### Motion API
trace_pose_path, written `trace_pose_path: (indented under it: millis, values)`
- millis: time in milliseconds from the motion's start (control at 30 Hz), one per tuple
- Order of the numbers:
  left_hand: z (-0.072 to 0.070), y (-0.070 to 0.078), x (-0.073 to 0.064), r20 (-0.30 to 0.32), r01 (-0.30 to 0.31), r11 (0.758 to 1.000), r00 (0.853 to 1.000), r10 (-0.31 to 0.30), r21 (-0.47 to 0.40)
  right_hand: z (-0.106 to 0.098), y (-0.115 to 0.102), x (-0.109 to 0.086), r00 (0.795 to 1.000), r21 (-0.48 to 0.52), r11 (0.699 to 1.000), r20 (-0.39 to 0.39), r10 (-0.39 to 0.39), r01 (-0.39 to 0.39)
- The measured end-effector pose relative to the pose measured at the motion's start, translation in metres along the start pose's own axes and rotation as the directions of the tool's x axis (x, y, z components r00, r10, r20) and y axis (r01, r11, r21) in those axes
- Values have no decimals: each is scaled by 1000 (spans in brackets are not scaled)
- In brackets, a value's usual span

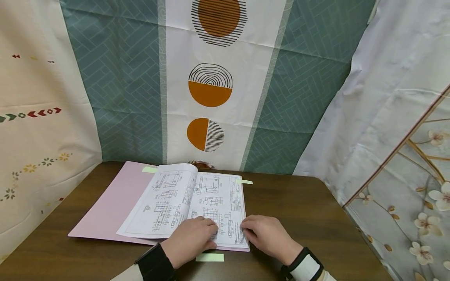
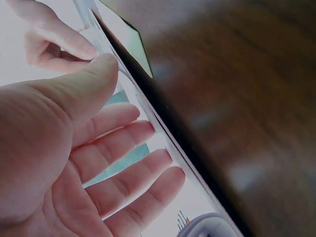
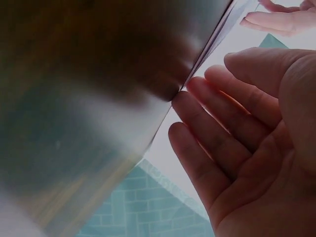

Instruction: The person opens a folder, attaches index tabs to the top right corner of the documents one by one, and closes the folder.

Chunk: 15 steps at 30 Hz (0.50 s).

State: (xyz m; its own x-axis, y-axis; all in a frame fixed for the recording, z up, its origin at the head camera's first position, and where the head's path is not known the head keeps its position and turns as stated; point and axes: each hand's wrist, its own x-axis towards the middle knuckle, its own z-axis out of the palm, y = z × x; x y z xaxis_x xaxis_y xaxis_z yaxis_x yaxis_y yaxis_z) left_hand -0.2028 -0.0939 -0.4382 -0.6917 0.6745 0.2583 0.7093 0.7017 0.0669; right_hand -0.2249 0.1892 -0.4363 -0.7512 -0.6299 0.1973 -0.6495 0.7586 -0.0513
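A booklet of technical drawings lies spread on the brown table. Its left page [image 1: 140, 224] curves up near the spine, and the right page [image 1: 226, 183] lies flatter. Beneath, the pink cover [image 1: 105, 212] reaches out to the left. My left hand [image 1: 195, 237] rests over the lower part of the right page, thumb toward the bottom edge. In the left wrist view its fingers [image 2: 133, 163] are loosely extended. My right hand [image 1: 270, 237] is at the right edge, fingertips touching it. The right wrist view shows relaxed fingers [image 3: 212, 143], with the thumb apart from them.
Pale green strips mark the surroundings: one strip [image 1: 150, 169] at the cover's top, another strip [image 1: 247, 182] at the right page's upper corner, a third strip [image 1: 209, 257] on the table [image 1: 299, 203] below the booklet. A patterned curtain [image 1: 225, 93] hangs behind the table.
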Motion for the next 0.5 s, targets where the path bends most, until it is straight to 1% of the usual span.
trace_pose_path:
  millis: [100,133,233,367,433,500]
  values:
    - [0,0,0,0,-4,1000,1000,4,-3,2,-1,-2,1000,11,1000,-30,-1,1]
    - [0,0,0,-1,-8,1000,1000,8,9,2,-2,-2,999,12,1000,-41,-1,1]
    - [0,4,1,1,-21,997,1000,21,76,1,-3,-3,998,21,1000,-61,7,-6]
    - [0,13,5,15,-35,981,999,32,190,0,-4,-4,996,29,999,-81,23,-21]
    - [-1,18,7,11,-31,974,1000,29,226,-1,-5,-3,995,32,999,-92,41,-39]
    - [0,22,10,-7,-25,969,1000,28,248,-1,-6,-3,993,33,998,-100,63,-60]
